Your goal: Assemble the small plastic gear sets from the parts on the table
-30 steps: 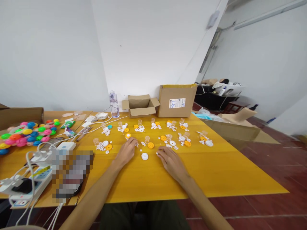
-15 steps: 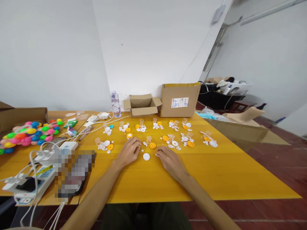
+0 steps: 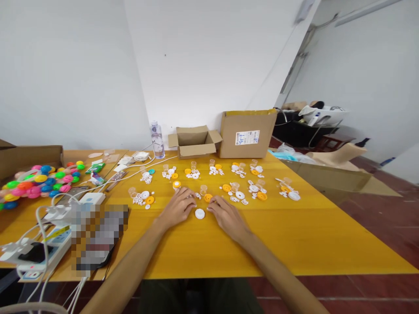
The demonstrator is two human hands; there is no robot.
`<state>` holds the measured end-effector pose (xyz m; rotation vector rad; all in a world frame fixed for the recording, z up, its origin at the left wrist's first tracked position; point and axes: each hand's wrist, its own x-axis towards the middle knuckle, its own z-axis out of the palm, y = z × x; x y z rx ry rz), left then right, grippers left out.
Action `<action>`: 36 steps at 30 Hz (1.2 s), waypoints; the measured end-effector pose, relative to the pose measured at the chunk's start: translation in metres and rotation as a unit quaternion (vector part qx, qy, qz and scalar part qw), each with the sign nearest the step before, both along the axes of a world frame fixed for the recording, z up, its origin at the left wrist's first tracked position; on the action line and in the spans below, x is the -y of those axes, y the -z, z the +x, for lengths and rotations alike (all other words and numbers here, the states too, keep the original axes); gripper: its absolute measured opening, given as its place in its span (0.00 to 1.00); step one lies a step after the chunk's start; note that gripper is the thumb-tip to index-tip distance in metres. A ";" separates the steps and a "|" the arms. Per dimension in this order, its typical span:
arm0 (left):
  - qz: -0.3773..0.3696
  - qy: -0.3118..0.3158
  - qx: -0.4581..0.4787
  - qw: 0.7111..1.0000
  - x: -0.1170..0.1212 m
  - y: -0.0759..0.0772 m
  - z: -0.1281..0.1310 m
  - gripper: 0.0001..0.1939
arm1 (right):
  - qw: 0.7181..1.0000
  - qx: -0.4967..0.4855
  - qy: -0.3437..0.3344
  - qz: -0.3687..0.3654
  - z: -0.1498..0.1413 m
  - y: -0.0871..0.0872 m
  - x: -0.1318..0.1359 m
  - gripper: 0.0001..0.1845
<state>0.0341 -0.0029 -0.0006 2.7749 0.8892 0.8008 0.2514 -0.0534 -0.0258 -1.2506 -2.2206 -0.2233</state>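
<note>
- White disc (image 3: 199,213) lies flat on the table (image 3: 294,235), between the 2 hands and close to the person's side.
- Left hand (image 3: 179,207) is to the disc's left, fingers curled and narrow; I cannot tell what it holds.
- Right hand (image 3: 226,216) is to the disc's right, fingers bent and narrow, just beside an orange wheel (image 3: 208,198); its grip is too small to make out.
- Surface: yellow-orange and smooth, with small piles of white and orange plastic parts and clear cups (image 3: 203,189) spread beyond the hands.
- Left side: colorful balls (image 3: 42,179), a power strip (image 3: 62,237) with white cables, and a phone (image 3: 103,240) whose screen is blurred out.
- Back edge: a water bottle (image 3: 157,139), an open box (image 3: 195,143) and a taller carton (image 3: 247,135), near a pale wall (image 3: 196,61).
- Right side of the room: dark red floor tiles (image 3: 369,218), a white basin (image 3: 327,115) and a big box (image 3: 334,179) beside the table.
- Writing: the carton has a white label (image 3: 248,137) with print and blue handwriting, too small to read surely; the bottle's brand is unreadable.
</note>
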 end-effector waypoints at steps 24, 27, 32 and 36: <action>0.007 0.006 0.019 1.000 0.005 -0.002 -0.002 0.08 | 0.997 -0.068 -0.024 -0.016 0.001 0.000 0.000 0.12; 0.003 0.007 0.013 1.000 0.006 -0.003 -0.002 0.07 | 0.996 -0.077 -0.034 -0.007 0.001 0.001 0.000 0.11; 0.005 0.014 0.016 1.000 0.007 -0.002 -0.002 0.08 | 0.997 -0.063 -0.035 0.031 -0.001 0.002 0.000 0.12; 0.007 0.015 0.018 1.000 0.006 -0.001 -0.002 0.08 | 0.996 -0.068 -0.048 0.044 -0.005 0.001 0.002 0.13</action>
